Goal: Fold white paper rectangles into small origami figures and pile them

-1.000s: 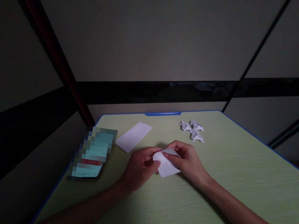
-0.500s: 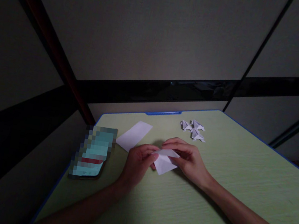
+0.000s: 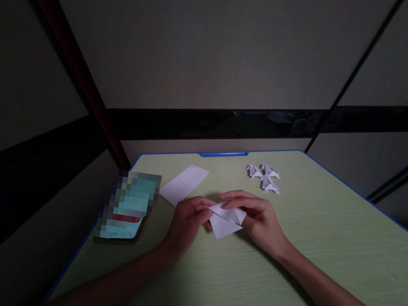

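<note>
Between my two hands is a small piece of white paper (image 3: 221, 226), partly folded, with a flap along its upper side and a pointed lower edge. My left hand (image 3: 188, 219) pinches its left corner between thumb and fingers. On the other side my right hand (image 3: 259, 220) grips the right end, its fingers lying over the top of the flap and its thumb partly hidden behind the paper. The paper is held just above the table or against it; I cannot tell which.
A flat white paper sheet (image 3: 184, 185) lies beyond my left hand. Left of it is a phone (image 3: 128, 208) with a blurred screen. Three small folded paper figures (image 3: 269, 184) sit together at the back right of the green, blue-edged table (image 3: 318, 211). Cabinet panels (image 3: 219, 48) stand behind.
The upper flap of the paper has come down toward me and now shows a crease and a small triangle at the right. My right fingers have shifted over it.
</note>
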Demonstrator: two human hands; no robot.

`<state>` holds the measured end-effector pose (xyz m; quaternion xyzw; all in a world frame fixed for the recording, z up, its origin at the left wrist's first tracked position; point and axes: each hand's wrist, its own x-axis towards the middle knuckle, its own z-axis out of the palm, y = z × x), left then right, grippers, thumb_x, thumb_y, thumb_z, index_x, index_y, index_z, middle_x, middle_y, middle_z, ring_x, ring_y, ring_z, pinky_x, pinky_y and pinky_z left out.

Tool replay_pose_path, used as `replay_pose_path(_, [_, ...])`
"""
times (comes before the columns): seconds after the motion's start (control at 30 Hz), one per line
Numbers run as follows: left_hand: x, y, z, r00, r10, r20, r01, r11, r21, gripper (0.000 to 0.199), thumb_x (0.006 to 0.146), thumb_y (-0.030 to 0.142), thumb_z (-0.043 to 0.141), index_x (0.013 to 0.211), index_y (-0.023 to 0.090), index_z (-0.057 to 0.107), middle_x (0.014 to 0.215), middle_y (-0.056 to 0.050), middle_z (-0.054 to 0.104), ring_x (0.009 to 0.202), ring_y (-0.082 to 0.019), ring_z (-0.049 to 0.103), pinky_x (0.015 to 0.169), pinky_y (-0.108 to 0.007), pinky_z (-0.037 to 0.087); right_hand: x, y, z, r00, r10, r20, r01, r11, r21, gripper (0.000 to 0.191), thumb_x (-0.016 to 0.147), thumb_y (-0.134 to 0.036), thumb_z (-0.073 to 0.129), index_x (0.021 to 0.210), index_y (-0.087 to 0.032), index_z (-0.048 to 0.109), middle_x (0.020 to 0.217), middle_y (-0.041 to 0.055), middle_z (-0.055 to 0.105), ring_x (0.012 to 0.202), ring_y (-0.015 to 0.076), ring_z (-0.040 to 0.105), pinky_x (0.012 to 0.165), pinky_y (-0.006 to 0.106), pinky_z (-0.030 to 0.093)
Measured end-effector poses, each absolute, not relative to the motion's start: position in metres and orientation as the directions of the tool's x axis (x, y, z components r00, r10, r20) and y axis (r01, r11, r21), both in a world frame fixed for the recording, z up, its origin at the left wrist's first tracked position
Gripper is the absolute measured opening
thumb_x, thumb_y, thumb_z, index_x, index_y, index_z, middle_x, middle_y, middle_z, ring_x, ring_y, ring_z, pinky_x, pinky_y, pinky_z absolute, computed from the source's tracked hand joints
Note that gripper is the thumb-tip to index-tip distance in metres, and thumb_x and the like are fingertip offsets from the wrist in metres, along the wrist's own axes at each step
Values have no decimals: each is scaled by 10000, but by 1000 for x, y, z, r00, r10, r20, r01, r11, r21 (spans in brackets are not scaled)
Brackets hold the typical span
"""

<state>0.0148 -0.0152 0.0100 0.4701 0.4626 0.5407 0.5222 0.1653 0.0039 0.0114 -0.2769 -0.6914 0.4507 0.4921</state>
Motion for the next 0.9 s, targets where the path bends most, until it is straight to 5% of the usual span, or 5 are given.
replay_pose_path(0.4, [11,-13,3,91,996,-4,-232,25,972,164,593,256,555,650,107,594,523,-3,565,472,-115,526,438,-231,462,164,3,16,-370,825,428,-55,440,-896,255,614,-9,463,664,-181,644,826,49,620,705,137,558,572,249,418])
replay_pose_path(0.6, [15,-14,7,87,996,8,-5,-8,1000,245,639,333,557,543,109,577,468,6,516,455,-102,502,421,-201,444,163,2,15,-389,825,411,-40,430,-902,259,620,-28,477,702,-189,663,850,52,629,750,153,566,624,279,430])
replay_pose_path(0.77, [14,-14,7,-31,989,147,138,-141,980,225,685,286,515,534,127,565,443,24,495,428,-80,469,413,-164,393,167,6,13,-391,886,251,-200,184,-962,356,617,-84,514,936,-205,618,912,48,648,789,158,576,729,323,420])
replay_pose_path(0.9, [12,-18,7,-30,967,253,272,-236,933,243,709,274,499,518,136,558,418,27,483,422,-82,464,425,-166,360,169,8,14,-332,911,245,-239,171,-956,219,698,-218,500,875,-166,616,885,66,641,764,152,560,727,316,408])
